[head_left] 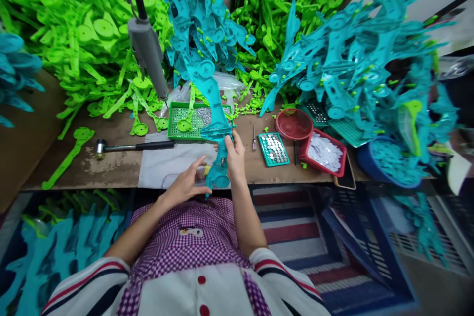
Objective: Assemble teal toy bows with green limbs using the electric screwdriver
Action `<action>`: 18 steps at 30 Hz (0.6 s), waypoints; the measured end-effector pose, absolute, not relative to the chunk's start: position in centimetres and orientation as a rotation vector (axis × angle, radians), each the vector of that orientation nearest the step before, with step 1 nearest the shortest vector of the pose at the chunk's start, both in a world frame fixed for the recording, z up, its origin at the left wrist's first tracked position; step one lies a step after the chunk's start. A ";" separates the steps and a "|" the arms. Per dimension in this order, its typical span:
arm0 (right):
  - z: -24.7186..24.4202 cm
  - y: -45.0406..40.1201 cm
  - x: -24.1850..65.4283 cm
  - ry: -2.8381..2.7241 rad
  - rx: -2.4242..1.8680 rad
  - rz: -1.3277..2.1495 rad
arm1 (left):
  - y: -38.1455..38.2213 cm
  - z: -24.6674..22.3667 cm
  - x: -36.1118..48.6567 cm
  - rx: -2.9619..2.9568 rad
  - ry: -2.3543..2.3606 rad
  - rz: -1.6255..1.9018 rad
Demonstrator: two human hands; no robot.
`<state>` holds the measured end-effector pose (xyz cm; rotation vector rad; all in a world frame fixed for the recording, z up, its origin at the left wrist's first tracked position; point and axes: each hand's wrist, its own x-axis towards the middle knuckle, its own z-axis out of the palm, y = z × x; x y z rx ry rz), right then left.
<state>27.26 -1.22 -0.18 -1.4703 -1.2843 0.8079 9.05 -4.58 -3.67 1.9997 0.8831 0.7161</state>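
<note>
My right hand (235, 154) is closed around the side of a long teal plastic part (213, 94), held upright above the bench edge and my lap. Its upper end overlaps the teal heap behind, so where it stops is hard to tell. My left hand (188, 178) is beside the part's lower end, thumb and fingers apart, the thumb tip close to it; I cannot tell whether they touch. Just behind the part sits a green tray (177, 131) of small metal pieces, with a lime-green plastic piece (188, 116) lying across it. A white cloth (157, 163) lies under my hands.
A grey electric screwdriver (148, 54) hangs at left, above a hammer (133, 146). Lime-green parts (85, 24) and teal parts (340, 54) are heaped behind. Rightward are a teal tray of metal discs (274, 149), a red bowl (294, 123) and a red container of white pieces (342, 160).
</note>
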 end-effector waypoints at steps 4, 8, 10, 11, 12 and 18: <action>1.0 -4.1 28.6 -0.913 -1.426 0.996 | -6.6 -1.8 6.1 2.040 0.914 0.422; 1.5 -6.6 31.2 -1.054 -1.479 1.057 | -8.5 0.5 4.3 2.184 0.868 0.330; 1.5 -7.5 33.2 -1.195 -1.527 1.125 | -9.2 1.8 4.0 2.225 0.848 0.310; 1.4 -7.7 34.2 -1.271 -1.549 1.155 | -9.5 2.3 4.0 2.241 0.839 0.317; 1.4 -7.9 35.1 -1.355 -1.567 1.176 | -9.6 2.7 4.2 2.257 0.828 0.336; 0.9 -6.1 36.5 -1.840 -1.560 1.254 | -9.0 2.7 7.3 2.272 0.768 0.538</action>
